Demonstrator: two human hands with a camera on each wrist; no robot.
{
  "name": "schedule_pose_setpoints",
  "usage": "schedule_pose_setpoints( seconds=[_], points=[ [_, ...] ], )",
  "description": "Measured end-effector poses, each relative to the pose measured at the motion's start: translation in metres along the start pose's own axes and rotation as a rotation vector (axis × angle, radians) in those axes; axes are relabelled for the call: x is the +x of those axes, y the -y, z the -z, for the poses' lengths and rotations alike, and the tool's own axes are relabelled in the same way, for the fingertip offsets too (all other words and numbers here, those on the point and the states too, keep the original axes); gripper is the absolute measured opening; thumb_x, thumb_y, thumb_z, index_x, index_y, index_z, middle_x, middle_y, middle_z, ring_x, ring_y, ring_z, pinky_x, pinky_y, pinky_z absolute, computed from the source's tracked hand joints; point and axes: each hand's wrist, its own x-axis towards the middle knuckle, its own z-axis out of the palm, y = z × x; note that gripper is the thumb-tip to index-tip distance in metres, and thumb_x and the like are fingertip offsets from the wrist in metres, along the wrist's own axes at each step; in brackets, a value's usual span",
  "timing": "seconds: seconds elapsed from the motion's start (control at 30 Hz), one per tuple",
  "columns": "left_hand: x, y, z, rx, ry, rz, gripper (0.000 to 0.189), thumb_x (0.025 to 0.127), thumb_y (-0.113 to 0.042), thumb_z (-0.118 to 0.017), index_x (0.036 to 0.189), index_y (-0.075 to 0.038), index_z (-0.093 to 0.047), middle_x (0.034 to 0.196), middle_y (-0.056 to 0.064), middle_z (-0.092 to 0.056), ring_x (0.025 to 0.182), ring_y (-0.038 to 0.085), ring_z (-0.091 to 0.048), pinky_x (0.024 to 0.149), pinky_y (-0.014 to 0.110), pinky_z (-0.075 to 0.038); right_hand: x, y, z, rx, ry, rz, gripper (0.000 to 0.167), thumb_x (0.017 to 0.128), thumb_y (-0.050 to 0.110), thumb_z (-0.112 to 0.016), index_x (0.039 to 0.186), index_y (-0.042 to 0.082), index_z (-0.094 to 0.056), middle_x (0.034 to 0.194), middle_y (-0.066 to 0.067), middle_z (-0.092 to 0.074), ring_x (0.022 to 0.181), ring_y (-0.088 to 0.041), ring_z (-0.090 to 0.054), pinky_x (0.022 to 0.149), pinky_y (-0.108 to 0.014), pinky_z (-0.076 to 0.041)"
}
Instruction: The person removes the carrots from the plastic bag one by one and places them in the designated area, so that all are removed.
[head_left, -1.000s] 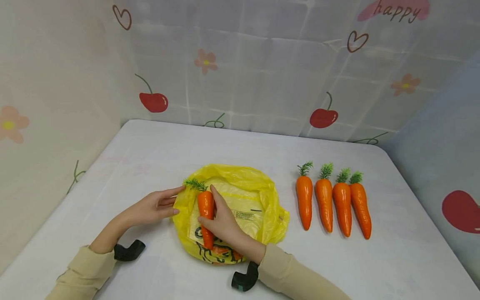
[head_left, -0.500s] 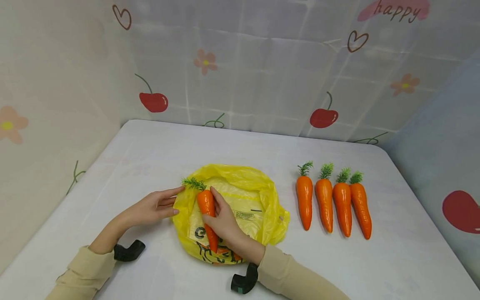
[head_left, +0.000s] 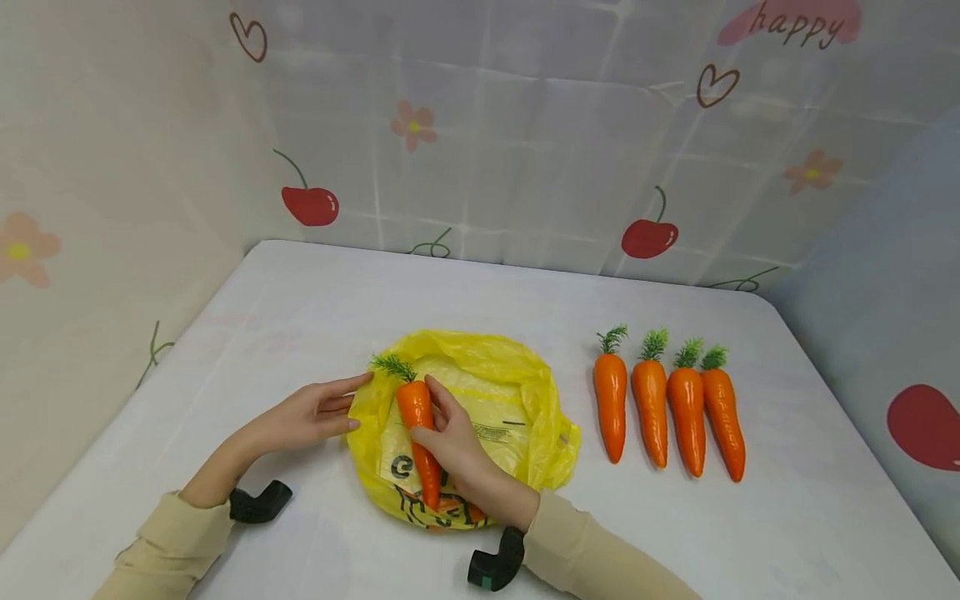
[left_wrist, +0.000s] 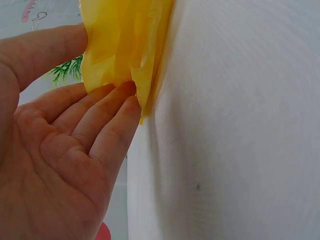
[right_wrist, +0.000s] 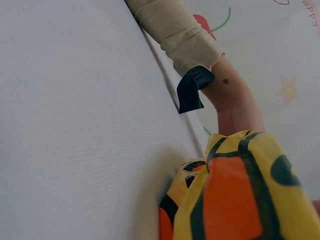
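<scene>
A yellow plastic bag (head_left: 480, 348) lies spread on the table with its mouth upward. My right hand (head_left: 461, 446) grips an orange carrot (head_left: 416, 406) with feathery green leaves, holding it over the bag's mouth, leaves toward the far left. Its fingers lie on the carrot's right side, the thumb across its front. My left hand (head_left: 303, 414) is at the bag's left rim. In the left wrist view, its fairly straight fingers (left_wrist: 107, 127) touch the yellow plastic (left_wrist: 117, 45), the thumb apart from them. Printed bag film (right_wrist: 232, 195) hides nearly all of the right hand in the right wrist view.
Several more carrots (head_left: 651, 408) stand in a row on the white table (head_left: 510, 292) right of the bag, leaves pointing away. Patterned walls rise behind and at both sides. A black wrist device (head_left: 260, 502) sits on each forearm.
The carrot's tip has swung to the right and the carrot now slants more, with the right hand shifting slightly along with it. My left hand stays at the bag's rim.
</scene>
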Motion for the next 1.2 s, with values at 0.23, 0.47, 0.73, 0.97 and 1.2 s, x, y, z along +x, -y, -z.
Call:
schedule_pose_setpoints(
  seconds=[0.23, 0.47, 0.73, 0.97, 1.2],
  points=[
    [0.000, 0.000, 0.000, 0.000, -0.001, 0.003, 0.063, 0.093, -0.012, -0.060, 0.142, 0.009, -0.028, 0.146, 0.026, -0.026, 0.124, 0.042, -0.039, 0.096, 0.039, -0.040, -0.008, 0.007, 0.003, 0.043, 0.022, -0.009, 0.073, 0.084, -0.008, -0.053, 0.148, 0.011, -0.026, 0.145, -0.010, -0.032, 0.126, -0.025, -0.040, 0.097, -0.038, -0.042],
    [0.000, 0.001, 0.000, -0.001, -0.007, 0.006, 0.063, 0.092, -0.012, -0.061, 0.142, 0.008, -0.028, 0.146, 0.026, -0.025, 0.124, 0.042, -0.039, 0.096, 0.039, -0.040, -0.016, 0.015, 0.016, 0.058, 0.034, 0.022, 0.071, 0.086, -0.008, -0.053, 0.149, 0.011, -0.025, 0.147, -0.011, -0.030, 0.127, -0.027, -0.040, 0.096, -0.038, -0.043],
    [0.001, 0.003, 0.000, -0.008, -0.002, 0.006, 0.064, 0.092, -0.012, -0.061, 0.143, 0.008, -0.028, 0.146, 0.025, -0.025, 0.125, 0.040, -0.039, 0.096, 0.038, -0.040, -0.020, 0.021, 0.039, 0.089, 0.041, 0.069, 0.070, 0.088, -0.006, -0.052, 0.149, 0.010, -0.022, 0.149, -0.011, -0.025, 0.129, -0.028, -0.036, 0.096, -0.037, -0.043],
    [0.001, 0.003, -0.001, -0.017, -0.001, -0.001, 0.064, 0.092, -0.012, -0.062, 0.142, 0.008, -0.028, 0.146, 0.025, -0.026, 0.124, 0.039, -0.040, 0.096, 0.036, -0.041, -0.025, 0.029, 0.064, 0.127, -0.007, 0.120, 0.071, 0.088, -0.007, -0.051, 0.150, 0.011, -0.020, 0.149, -0.009, -0.024, 0.129, -0.026, -0.036, 0.096, -0.033, -0.042],
    [0.000, 0.004, -0.001, -0.023, 0.000, 0.005, 0.064, 0.092, -0.013, -0.062, 0.143, 0.008, -0.028, 0.146, 0.025, -0.025, 0.125, 0.039, -0.039, 0.095, 0.034, -0.042, -0.030, 0.041, 0.086, 0.141, -0.099, 0.123, 0.070, 0.089, -0.007, -0.050, 0.149, 0.012, -0.022, 0.147, -0.006, -0.027, 0.126, -0.026, -0.039, 0.096, -0.030, -0.042]
  ],
)
